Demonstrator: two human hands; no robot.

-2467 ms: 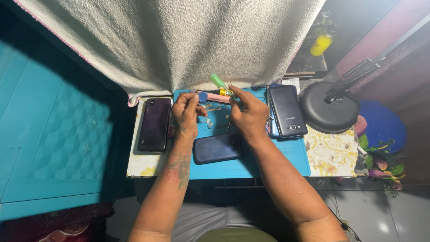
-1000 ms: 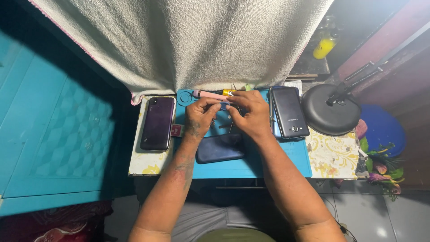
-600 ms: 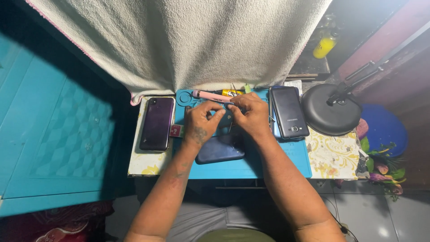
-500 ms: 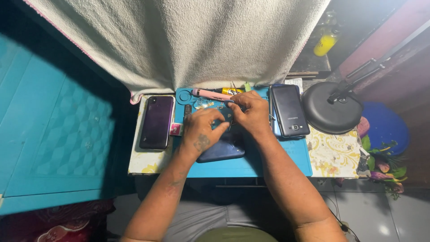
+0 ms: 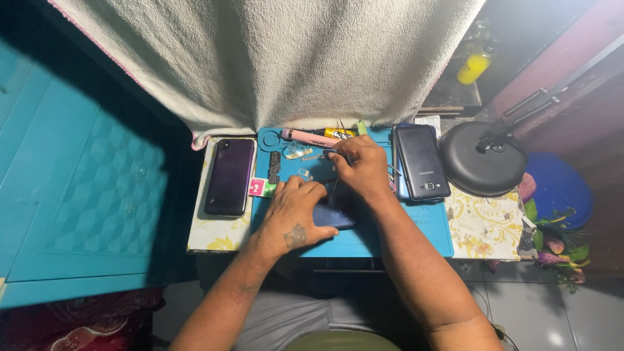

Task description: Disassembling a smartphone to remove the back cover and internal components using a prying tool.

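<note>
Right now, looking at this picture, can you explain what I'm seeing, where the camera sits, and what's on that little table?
There is no machine here: a person works with two bare hands, filmed from a camera on their head looking straight down.

A small table carries a blue rubber work mat. The left hand rests on a dark blue phone-shaped piece lying on the mat. The right hand pinches something small above it; what exactly is too small to tell.

Left of the mat lies a dark purple phone, face up. At the mat's right edge lies a black phone, and beyond it a round black lamp base. A pink pen-like tool sits at the mat's far edge, under a hanging pale towel.
</note>
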